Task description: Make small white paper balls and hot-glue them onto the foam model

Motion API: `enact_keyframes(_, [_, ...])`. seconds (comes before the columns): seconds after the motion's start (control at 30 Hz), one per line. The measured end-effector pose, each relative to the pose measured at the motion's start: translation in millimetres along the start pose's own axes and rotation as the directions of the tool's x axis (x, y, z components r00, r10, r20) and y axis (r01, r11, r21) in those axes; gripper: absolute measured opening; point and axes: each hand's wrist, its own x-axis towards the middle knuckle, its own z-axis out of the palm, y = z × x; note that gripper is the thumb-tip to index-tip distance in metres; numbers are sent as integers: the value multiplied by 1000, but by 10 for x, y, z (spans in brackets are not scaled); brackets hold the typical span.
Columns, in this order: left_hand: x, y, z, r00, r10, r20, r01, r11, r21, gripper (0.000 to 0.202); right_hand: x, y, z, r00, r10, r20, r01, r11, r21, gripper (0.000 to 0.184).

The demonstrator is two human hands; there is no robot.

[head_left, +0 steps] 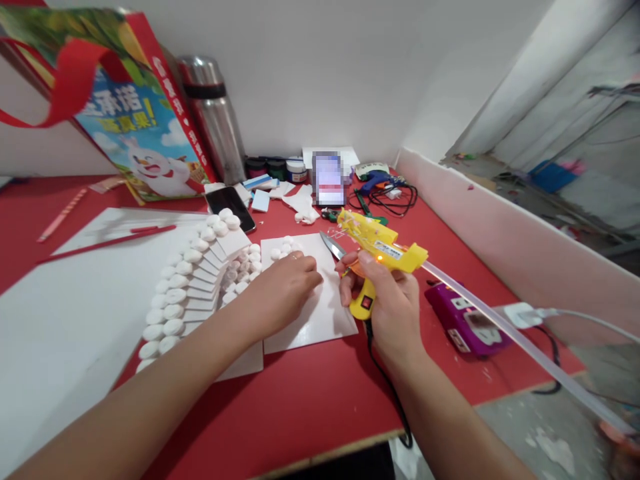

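My right hand is closed round the handle of a yellow hot glue gun, its nozzle pointing left and a clear glue stick trailing out behind. My left hand lies on a white foam board, fingers curled over something small that I cannot make out. Small white foam pieces sit at the board's far edge. A scissor blade shows between my hands. To the left, a stepped stack of white foam strips is lined with white pebble-like pieces.
The red table carries a large white sheet, a black phone, a purple device, a steel flask, a printed gift box, paint jars, a blue glue gun with cables, and a white wall ledge.
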Motion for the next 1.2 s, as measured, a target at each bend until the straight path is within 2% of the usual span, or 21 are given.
enact_keyframes(0.07, [-30, -19, -10, 1000, 9, -24, -9, 999, -31, 29, 3, 2, 1, 1000, -1, -3, 1, 1000, 10, 25])
enact_keyframes(0.13, [-116, -28, -71, 993, -14, -118, 2, 995, -104, 27, 7, 8, -1, 1000, -3, 0, 3, 1000, 17, 24])
enact_keyframes(0.17, [-178, -32, -113, 981, -50, -185, 19, 986, -168, 25, 8, 13, -3, 1000, -4, 2, 4, 1000, 17, 24])
enact_keyframes(0.23, [-331, -47, -193, 928, -210, -308, 86, 924, -372, 21, 7, 23, -6, 1000, 4, 10, -4, 1000, 16, 24])
enact_keyframes(0.27, [-413, -58, -222, 888, -327, -324, 131, 854, -503, 19, 5, 28, -6, 1000, 12, 17, -12, 1000, 17, 25])
enact_keyframes(0.33, [-565, -81, -241, 782, -571, -252, 195, 607, -771, 20, -8, 36, -3, 998, 40, 57, -41, 999, 17, 26])
enact_keyframes(0.4, [-671, -85, -220, 710, -693, -123, 164, 333, -929, 24, -27, 42, 4, 990, 75, 117, -76, 997, 3, 26])
enact_keyframes(0.43, [-702, -75, -203, 696, -714, -75, 130, 228, -965, 25, -38, 44, 8, 985, 93, 147, -92, 996, -10, 26])
enact_keyframes(0.5, [-725, -32, -174, 705, -709, -19, 75, 101, -992, 22, -56, 47, 16, 973, 120, 197, -118, 993, -24, 27])
enact_keyframes(0.6, [-706, 43, -163, 741, -672, 23, 44, 15, -999, 20, -65, 46, 22, 962, 142, 235, -145, 989, -5, 28])
enact_keyframes(0.67, [-692, 68, -169, 739, -671, 55, 30, -49, -998, 20, -65, 38, 22, 958, 155, 240, -160, 987, 1, 28])
enact_keyframes(0.8, [-684, 64, -164, 724, -667, 175, 15, -239, -971, 25, -112, 7, 2, 948, 211, 237, -212, 977, -22, 30])
enact_keyframes(0.9, [-670, 52, -143, 740, -633, 227, -11, -350, -937, 25, -215, 2, -46, 928, 275, 253, -273, 961, -42, 33])
enact_keyframes(1.03, [-651, 39, -115, 754, -603, 261, -47, -446, -894, 26, -354, 50, -129, 911, 279, 305, -274, 960, -58, 34])
enact_keyframes(1.2, [-646, 25, -107, 747, -610, 264, -74, -472, -879, 22, -397, 125, -147, 891, 286, 352, -263, 958, -114, 38])
